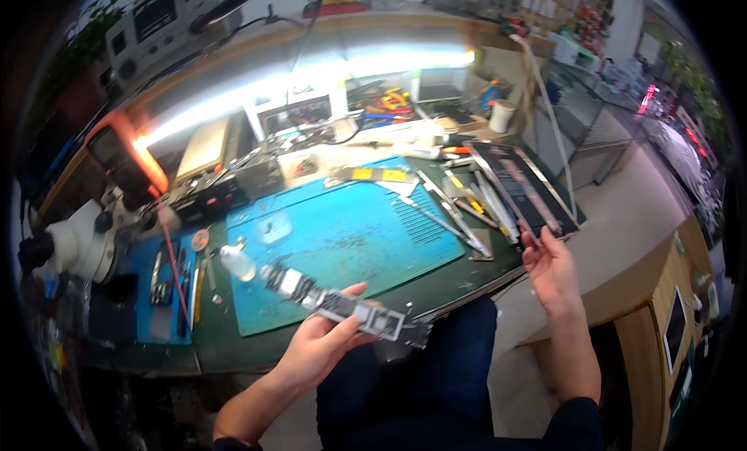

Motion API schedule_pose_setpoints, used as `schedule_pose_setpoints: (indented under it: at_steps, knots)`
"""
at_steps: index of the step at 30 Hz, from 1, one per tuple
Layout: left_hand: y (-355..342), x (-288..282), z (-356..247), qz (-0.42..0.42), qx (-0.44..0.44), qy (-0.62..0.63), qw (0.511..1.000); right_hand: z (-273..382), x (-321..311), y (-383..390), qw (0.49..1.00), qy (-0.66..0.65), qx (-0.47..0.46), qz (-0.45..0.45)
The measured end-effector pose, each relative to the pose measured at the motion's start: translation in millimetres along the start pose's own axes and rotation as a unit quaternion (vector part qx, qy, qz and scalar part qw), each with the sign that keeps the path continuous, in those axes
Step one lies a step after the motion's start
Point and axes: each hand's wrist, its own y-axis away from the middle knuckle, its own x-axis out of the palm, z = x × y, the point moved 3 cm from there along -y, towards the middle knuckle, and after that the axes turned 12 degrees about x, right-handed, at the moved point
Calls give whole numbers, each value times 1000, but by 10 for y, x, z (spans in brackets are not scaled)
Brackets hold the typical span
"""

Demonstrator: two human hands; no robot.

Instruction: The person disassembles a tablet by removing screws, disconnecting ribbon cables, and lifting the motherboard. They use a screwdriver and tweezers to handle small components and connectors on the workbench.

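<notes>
My left hand (315,348) is closed around a long, narrow electronic part (331,301) with black and silver-white blocks along it. It is held tilted above the front edge of the blue work mat (342,241). By its near end, a dark piece (405,343) hangs over my lap; whether the two are joined is unclear. At the right, my right hand (551,273) pinches the near edge of a flat dark rectangular panel (521,185) with a metallic rim, which looks like an opened tablet or phone housing. The panel's far end is over the tools at the bench's right edge.
A bottle (237,263) and a small clear tray (274,228) stand on the mat's left. Tweezers and slim tools (467,210) crowd its right. A white microscope (74,245) is far left, near an orange-cased meter (124,151). A bright light bar (311,77) spans the back.
</notes>
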Motion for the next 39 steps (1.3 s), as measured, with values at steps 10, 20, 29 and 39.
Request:
schedule_pose_setpoints:
  at_steps: [10,20,29,39]
  knots:
    - [-141,30,-97,-5,-51,5,999,-113,368,-138,989,115,89,-25]
    - [-405,-4,-244,3,-72,-39,997,-206,982,278,834,510,70,198]
    - [-617,-140,-470,-58,32,-84,994,-937,2299,69,616,635,-292,363]
    - [-533,-511,-318,-108,8,13,994,-1043,2675,-235,592,676,-44,436]
